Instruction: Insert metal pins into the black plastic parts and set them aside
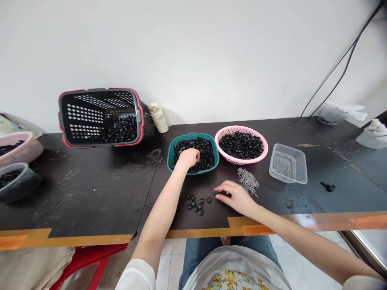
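Note:
My left hand (189, 157) reaches into the teal basket (169, 161), over a heap of small round black parts (205, 151). Its fingers are curled down among the parts; what they hold, if anything, is hidden. My right hand (236, 196) hovers low at the tabletop with thumb and fingers apart. Just left of it lie several loose black round parts (200, 206), shaped like small caps. Behind its knuckles is a pile of thin grey pins, perhaps screws (248, 181).
A pink basket (265, 150) of black parts touches the teal one. To the right stands a clear plastic tub (302, 171) with a few pins. A tilted dark crate (140, 121), a white bottle (159, 117) and more bowls (33, 149) are left. Orange tape (205, 233) lines the table edge.

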The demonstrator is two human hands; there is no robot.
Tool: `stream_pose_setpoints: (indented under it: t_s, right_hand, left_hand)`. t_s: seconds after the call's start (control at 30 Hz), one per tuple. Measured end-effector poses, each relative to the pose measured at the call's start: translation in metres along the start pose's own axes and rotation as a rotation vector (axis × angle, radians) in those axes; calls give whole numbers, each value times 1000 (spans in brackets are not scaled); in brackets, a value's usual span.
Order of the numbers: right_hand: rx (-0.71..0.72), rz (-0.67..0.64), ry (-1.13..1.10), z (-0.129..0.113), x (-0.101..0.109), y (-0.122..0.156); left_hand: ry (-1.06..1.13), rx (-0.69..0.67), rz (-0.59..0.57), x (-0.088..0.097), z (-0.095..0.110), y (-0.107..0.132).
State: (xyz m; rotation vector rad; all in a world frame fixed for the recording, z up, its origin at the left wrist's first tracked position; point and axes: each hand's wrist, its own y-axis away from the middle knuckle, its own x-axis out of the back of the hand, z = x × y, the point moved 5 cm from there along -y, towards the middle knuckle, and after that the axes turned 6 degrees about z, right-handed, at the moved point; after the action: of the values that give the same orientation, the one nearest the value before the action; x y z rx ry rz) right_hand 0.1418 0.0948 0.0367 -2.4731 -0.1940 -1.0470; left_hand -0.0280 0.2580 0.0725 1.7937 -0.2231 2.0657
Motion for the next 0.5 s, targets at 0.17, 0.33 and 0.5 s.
stream_pose_setpoints:
  t_s: [0.17, 0.33, 0.5]
  right_hand:
    - [-235, 28, 229, 58, 48, -9]
    - [-292, -135, 342, 77, 53, -10]
    - [-265, -264, 421, 69, 44, -16]
  left_hand:
    - [95, -16, 120, 16, 0, 4]
    - [295, -70, 184, 40, 5, 18]
    - [647, -253, 122, 52, 23, 29]
